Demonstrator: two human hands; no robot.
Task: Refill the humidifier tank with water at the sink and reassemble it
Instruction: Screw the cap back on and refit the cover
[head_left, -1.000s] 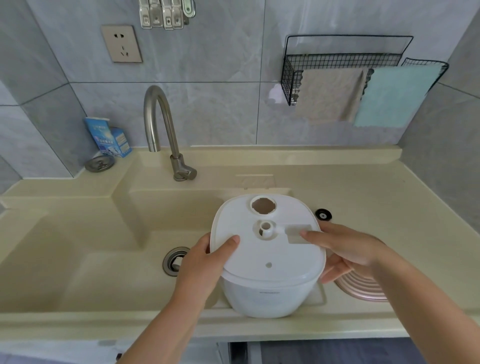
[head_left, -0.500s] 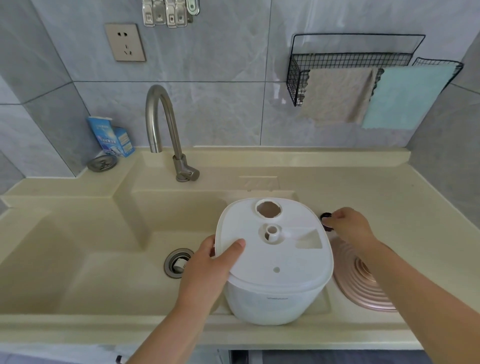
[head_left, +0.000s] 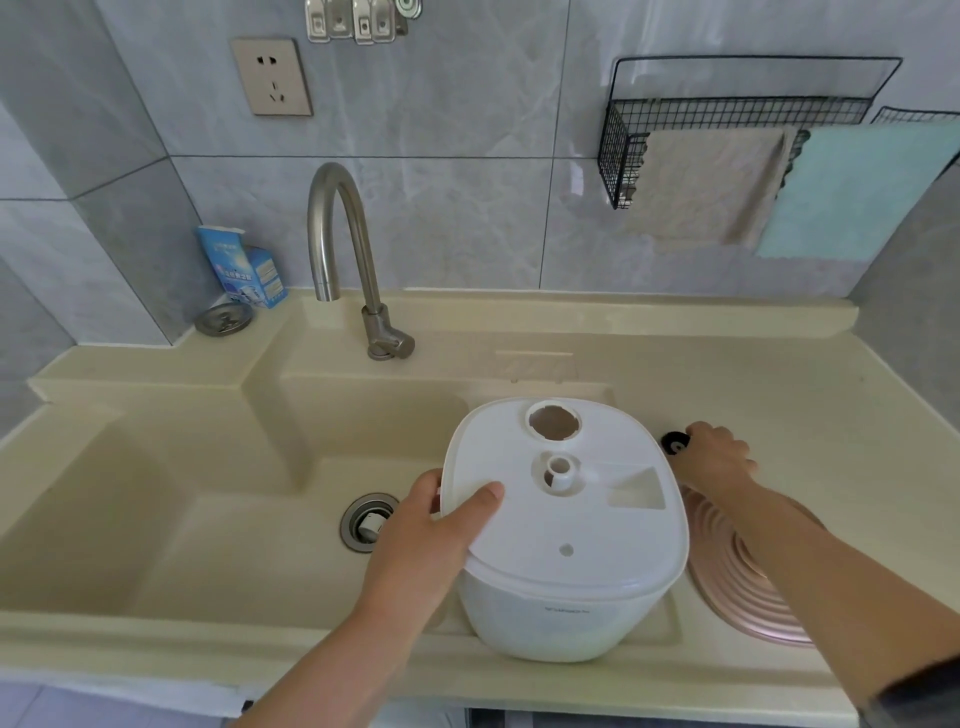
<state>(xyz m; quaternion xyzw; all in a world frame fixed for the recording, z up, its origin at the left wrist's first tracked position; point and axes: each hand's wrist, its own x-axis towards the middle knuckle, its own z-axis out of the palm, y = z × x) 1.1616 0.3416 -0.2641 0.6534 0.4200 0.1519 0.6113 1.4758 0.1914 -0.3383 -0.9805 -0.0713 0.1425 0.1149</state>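
The white humidifier tank (head_left: 566, 540) stands upside down at the right end of the cream sink (head_left: 208, 519), with its round fill hole (head_left: 554, 422) uncovered. My left hand (head_left: 431, 540) grips the tank's left rim, thumb on top. On the counter just right of the tank, my right hand (head_left: 714, 460) closes around the small black tank cap (head_left: 674, 442). A pink ribbed humidifier base (head_left: 743, 587) lies on the counter under my right forearm.
A steel faucet (head_left: 348, 260) stands behind the basin with no water running. The drain (head_left: 366, 522) is left of the tank. A blue box (head_left: 244, 267) and a metal strainer (head_left: 224, 318) sit at the back left. Cloths hang from a wire rack (head_left: 727, 140).
My right hand left the tank's top and reached right to the black cap on the counter. The left hand kept its hold on the tank.
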